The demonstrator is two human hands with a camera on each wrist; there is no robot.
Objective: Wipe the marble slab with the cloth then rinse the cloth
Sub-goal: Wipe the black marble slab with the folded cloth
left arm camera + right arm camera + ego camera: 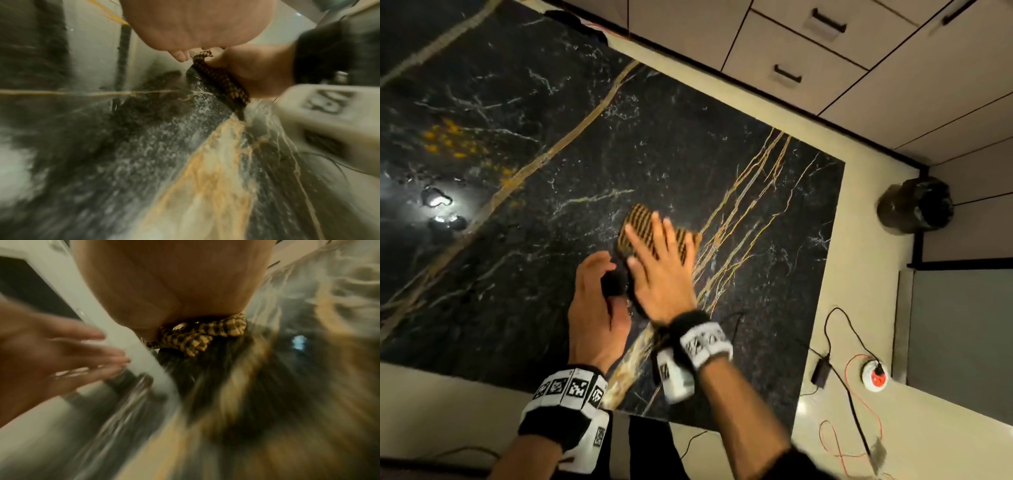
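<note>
The dark, gold-veined marble slab (571,164) fills most of the head view. At its lower centre the right hand (659,270) lies flat, fingers spread, pressing the checked cloth (643,222) onto the stone. The left hand (594,308) hovers beside it, loosely curled, holding nothing. Wiping appears underway; unwiped areas likely come next, rinsing afterwards.

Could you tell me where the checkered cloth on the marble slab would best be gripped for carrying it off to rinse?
Probably the bunched near edge of the checkered cloth, approached from the person's side. The right hand lies flat on top, covering the middle, while the edge beside the left hand puckers up off the marble slab, offering a fold to pinch.
</note>
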